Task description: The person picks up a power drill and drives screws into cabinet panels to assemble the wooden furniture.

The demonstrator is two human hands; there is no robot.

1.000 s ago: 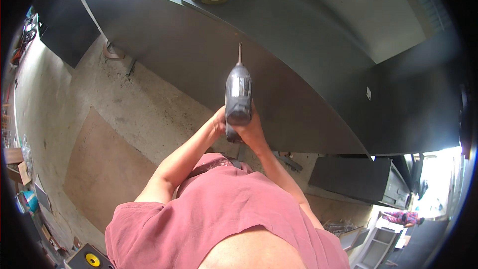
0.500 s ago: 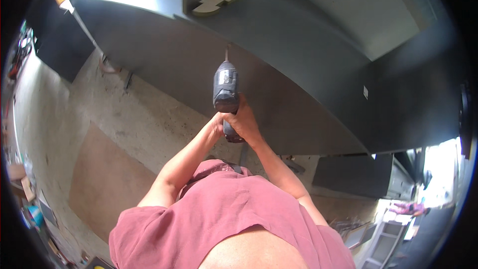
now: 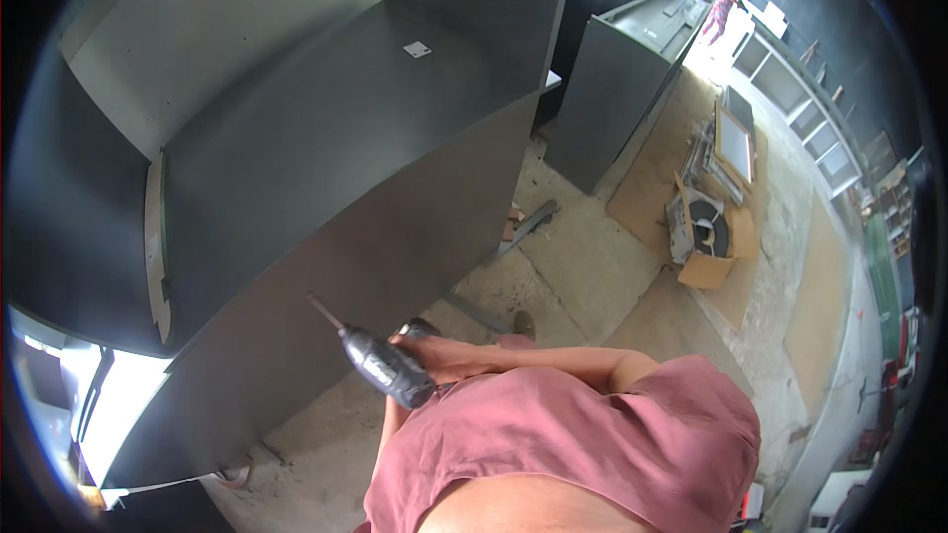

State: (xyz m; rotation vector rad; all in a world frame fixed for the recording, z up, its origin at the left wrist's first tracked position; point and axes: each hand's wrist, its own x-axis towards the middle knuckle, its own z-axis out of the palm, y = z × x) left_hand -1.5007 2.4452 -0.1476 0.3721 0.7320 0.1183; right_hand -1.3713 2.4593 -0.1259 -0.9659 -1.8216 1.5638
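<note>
A dark cordless power drill (image 3: 383, 363) with a long thin bit is held in front of my body, my right hand (image 3: 452, 359) closed round its handle. The bit points up and left toward the brown-grey side panel (image 3: 395, 237) of a large dark cabinet; whether its tip touches the panel I cannot tell. Of my left arm only a piece of forearm (image 3: 389, 422) shows below the drill, and the drill body hides that hand. Inside the cabinet lies a pale, notched strip of board (image 3: 155, 257) along one corner. A small white label (image 3: 417, 49) sits on the dark inner face.
Another dark cabinet (image 3: 607, 104) stands beyond the large one. To the right, an open cardboard box (image 3: 706, 271) with a dark coil rests near stacked framed panels (image 3: 731, 143). White shelving (image 3: 800, 114) lines the far right, and a person (image 3: 726, 5) stands in the background.
My view has swung to the right, bringing the box, shelving and second cabinet into sight. The drill has come closer to my body and now tilts up-left. My left hand has gone out of sight behind it.
</note>
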